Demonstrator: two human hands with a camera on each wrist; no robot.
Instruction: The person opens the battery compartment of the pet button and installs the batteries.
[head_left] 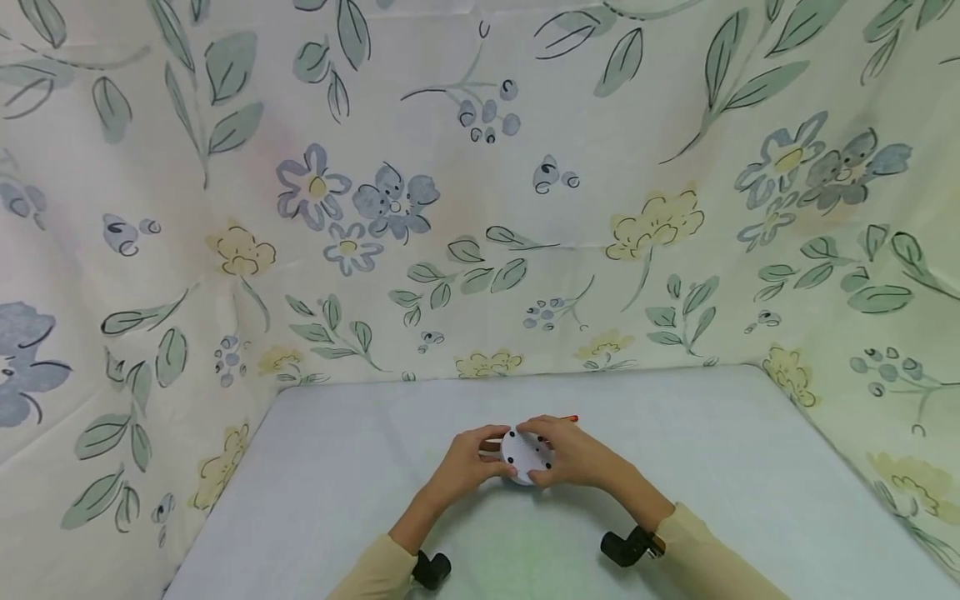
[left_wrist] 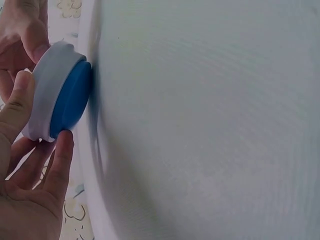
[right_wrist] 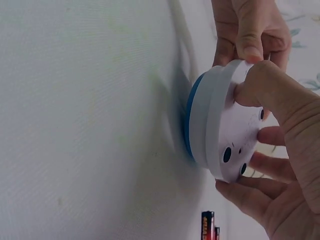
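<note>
A round white device (head_left: 527, 457) with several black feet on its upward side is held between both hands, just over the table. Its blue domed face (left_wrist: 72, 95) points down at the table. My left hand (head_left: 463, 463) grips the rim from the left, with the thumb on the near side and fingers round the far side. From the right, my right hand (head_left: 576, 454) grips the opposite rim, its thumb and fingers spread round the edge. Beyond the right hand lie black and red batteries (right_wrist: 207, 226), partly cut off in the right wrist view.
A white cloth covers the table (head_left: 360, 467). Floral fabric (head_left: 480, 208) hangs behind the table and along both sides. Each wrist carries a black camera; the right one (head_left: 628, 546) stands out over the table.
</note>
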